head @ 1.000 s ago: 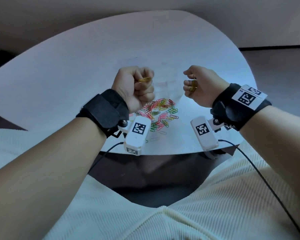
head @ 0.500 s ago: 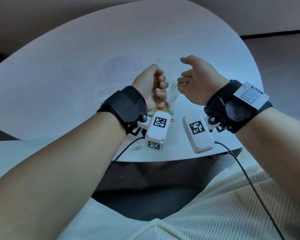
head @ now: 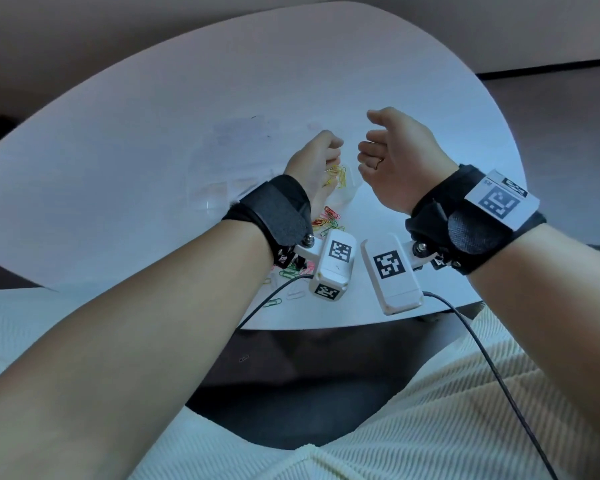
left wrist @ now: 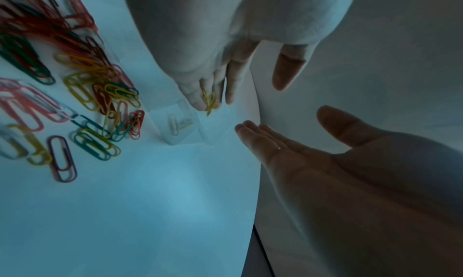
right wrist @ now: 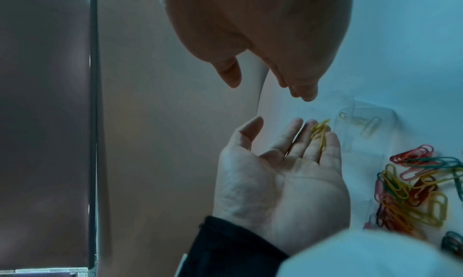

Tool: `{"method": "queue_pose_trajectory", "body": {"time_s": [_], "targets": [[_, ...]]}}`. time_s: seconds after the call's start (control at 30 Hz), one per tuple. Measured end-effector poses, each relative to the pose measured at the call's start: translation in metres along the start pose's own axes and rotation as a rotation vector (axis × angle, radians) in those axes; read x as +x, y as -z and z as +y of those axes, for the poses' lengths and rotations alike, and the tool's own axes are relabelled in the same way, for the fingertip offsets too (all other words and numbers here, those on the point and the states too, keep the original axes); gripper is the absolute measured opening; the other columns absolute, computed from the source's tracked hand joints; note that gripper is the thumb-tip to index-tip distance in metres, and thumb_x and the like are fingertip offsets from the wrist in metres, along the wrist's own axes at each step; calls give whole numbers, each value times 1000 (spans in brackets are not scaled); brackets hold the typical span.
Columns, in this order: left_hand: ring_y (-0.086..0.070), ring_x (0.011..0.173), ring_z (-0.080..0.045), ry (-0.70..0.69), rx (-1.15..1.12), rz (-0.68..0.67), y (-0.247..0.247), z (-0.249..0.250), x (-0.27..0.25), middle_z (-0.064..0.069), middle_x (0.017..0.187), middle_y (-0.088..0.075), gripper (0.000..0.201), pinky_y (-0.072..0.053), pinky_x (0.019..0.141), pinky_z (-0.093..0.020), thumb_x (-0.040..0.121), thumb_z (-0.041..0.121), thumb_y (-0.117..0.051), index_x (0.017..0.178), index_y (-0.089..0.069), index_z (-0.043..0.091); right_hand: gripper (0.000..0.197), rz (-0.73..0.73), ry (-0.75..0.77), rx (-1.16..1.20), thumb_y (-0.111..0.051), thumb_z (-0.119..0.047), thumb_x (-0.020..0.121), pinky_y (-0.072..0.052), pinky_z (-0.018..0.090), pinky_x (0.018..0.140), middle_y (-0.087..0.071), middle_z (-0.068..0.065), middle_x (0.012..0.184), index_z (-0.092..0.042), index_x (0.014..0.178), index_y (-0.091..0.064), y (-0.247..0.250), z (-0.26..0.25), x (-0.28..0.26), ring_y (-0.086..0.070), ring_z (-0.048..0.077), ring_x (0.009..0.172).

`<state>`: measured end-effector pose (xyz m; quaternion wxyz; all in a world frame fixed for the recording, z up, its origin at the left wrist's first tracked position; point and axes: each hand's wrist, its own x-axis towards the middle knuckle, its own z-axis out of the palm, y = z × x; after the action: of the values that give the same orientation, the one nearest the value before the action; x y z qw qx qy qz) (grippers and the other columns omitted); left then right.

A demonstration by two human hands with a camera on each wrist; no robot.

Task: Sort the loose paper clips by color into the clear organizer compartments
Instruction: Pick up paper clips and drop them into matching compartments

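My left hand (head: pixel 329 150) hangs over the clear organizer (left wrist: pixel 190 134) with its fingers stretched out. A small bunch of yellow paper clips (right wrist: pixel 320 130) lies loose at the tips of its ring and little fingers and sticks out below them (left wrist: pixel 209 101). The compartment (right wrist: pixel 385 138) beside those fingers holds a few white clips (left wrist: pixel 173 126). Close to the right of it, my right hand (head: pixel 366 133) is held open, palm toward the left hand, with nothing in it. The mixed pile of colored clips (head: pixel 326 220) lies on the white table (head: pixel 153 150) just behind my left wrist.
Stray clips (head: pixel 272 301) lie near the table's front edge, beside the left wrist camera's cable. One clip (head: pixel 244 358) is on the dark floor below the edge. The organizer's other clear compartments stretch faintly to the left.
My right hand let go of its yellow clips and opened. My left hand moved forward and right over the organizer and uncurled from a fist, so its yellow clips now lie loose at the fingertips.
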<state>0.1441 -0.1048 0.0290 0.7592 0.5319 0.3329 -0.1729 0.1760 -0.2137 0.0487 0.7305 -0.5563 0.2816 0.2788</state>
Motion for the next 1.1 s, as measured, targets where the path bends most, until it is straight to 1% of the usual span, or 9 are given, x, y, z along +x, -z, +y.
{"method": "queue_pose_trajectory", "body": {"time_s": [0.13, 0.23, 0.33, 0.43, 0.63, 0.77, 0.83, 0.93, 1.1], "targets": [[-38, 136, -20, -19, 11, -49, 5, -1, -4, -8, 145, -45, 36, -29, 112, -35, 90, 27, -53, 123, -54, 13, 34, -13, 16, -5, -59, -33, 91, -43, 24, 75, -50, 4, 88, -5, 111, -55, 1, 2, 0, -50, 17, 79], [-38, 137, -19, -53, 0, -52, 12, 3, -8, -6, 146, -45, 20, -29, 112, -33, 92, 26, -52, 109, -58, 17, 34, -32, 19, -5, -58, -32, 93, -46, 26, 88, -55, 7, 93, -4, 112, -55, 0, 3, -1, -54, 20, 90], [-41, 134, -22, -88, -22, -53, 18, 8, -9, -8, 143, -47, 9, -34, 110, -33, 93, 24, -52, 94, -59, 19, 42, -43, 37, -11, -56, -30, 95, -45, 29, 102, -60, 12, 118, -1, 125, -53, -2, 5, -6, -59, 25, 111], [-43, 132, -27, -102, -54, -43, 20, 12, -8, -10, 139, -49, 9, -38, 108, -35, 94, 21, -51, 92, -58, 16, 49, -53, 46, -23, -54, -29, 95, -39, 36, 110, -43, 21, 145, 1, 134, -48, -6, 6, -12, -41, 35, 134], [-33, 139, -23, -68, 5, -125, 1, 8, -9, -4, 147, -42, 11, -31, 112, -41, 95, 27, -49, 91, -59, 24, 37, -53, 61, -29, -55, -30, 96, -49, 29, 90, -62, 14, 116, -2, 120, -56, -4, 7, -15, -61, 22, 103], [-37, 136, -18, -152, 79, -104, 3, -4, 1, -8, 148, -40, 38, -27, 113, -35, 98, 9, -40, 135, -50, 13, 35, -61, 72, -21, -53, -30, 96, -49, 29, 93, -62, 16, 120, -3, 118, -57, 1, 6, -11, -61, 23, 103], [-39, 135, -19, -212, 193, -71, 4, -8, 4, -11, 149, -39, 50, -31, 114, -33, 96, -8, -32, 142, -42, 9, 36, -74, 73, -12, -53, -29, 97, -47, 31, 97, -62, 16, 119, -2, 120, -56, 0, 6, -10, -60, 24, 108], [-46, 131, -22, -286, 309, 9, 2, -11, 10, -15, 140, -50, 55, -40, 109, -35, 87, -21, -38, 136, -48, 3, 33, -89, 73, 0, -52, -28, 97, -48, 32, 97, -64, 15, 115, -4, 119, -57, -1, 7, -10, -61, 25, 110], [-64, 108, -24, -344, 385, 93, -2, -11, 15, -14, 114, -66, 42, -54, 91, -35, 81, -15, -54, 117, -63, 6, 24, -88, 90, 6, -51, -27, 98, -52, 32, 95, -67, 17, 112, -7, 109, -59, 2, 7, -11, -67, 26, 104]]}}
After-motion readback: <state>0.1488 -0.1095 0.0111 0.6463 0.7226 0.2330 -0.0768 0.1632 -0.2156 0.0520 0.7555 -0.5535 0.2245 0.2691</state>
